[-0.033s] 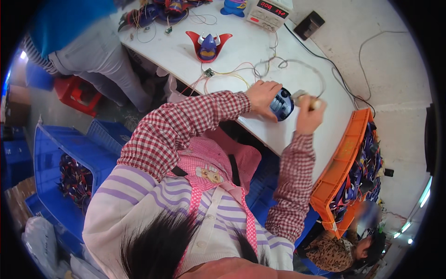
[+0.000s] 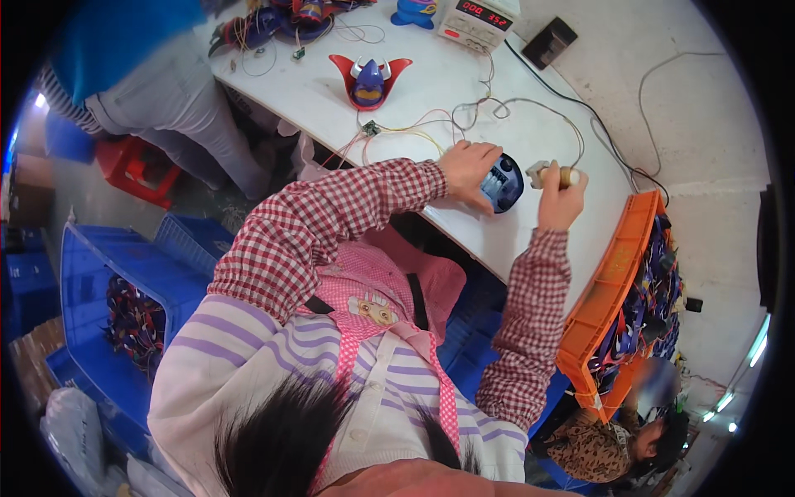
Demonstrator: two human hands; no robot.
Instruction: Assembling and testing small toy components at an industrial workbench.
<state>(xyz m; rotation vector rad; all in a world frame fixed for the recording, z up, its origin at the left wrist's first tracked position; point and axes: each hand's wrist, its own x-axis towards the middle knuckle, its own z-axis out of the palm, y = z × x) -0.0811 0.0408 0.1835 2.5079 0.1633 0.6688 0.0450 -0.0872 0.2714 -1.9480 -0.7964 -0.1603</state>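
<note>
My left hand (image 2: pixel 469 176) is closed round one side of a dark blue rounded plastic housing (image 2: pixel 507 184), pressing it to the white table. Its upper face shows slots and a round knob-like part. To the right, my right hand (image 2: pixel 562 199) grips a tan cylindrical piece (image 2: pixel 568 176) with a pale block at its left end, a short gap from the housing. A grey cord runs near this piece; where it joins is unclear. Left of the housing lie a small green circuit board (image 2: pixel 370 128) and thin coloured wires. Beyond them stands a purple horned toy head with a red collar (image 2: pixel 369 83).
A power supply (image 2: pixel 475 23) with a red display stands at the back of the table (image 2: pixel 447 70), beside a dark box (image 2: pixel 550 44). An orange crate (image 2: pixel 604 298) of toy parts borders the right side. Blue crates (image 2: pixel 112 248) and a person in blue (image 2: pixel 124 50) are at left.
My right hand has shifted right, away from the housing, with the tan cylindrical piece, and is sharper now. My left hand and the housing have hardly moved.
</note>
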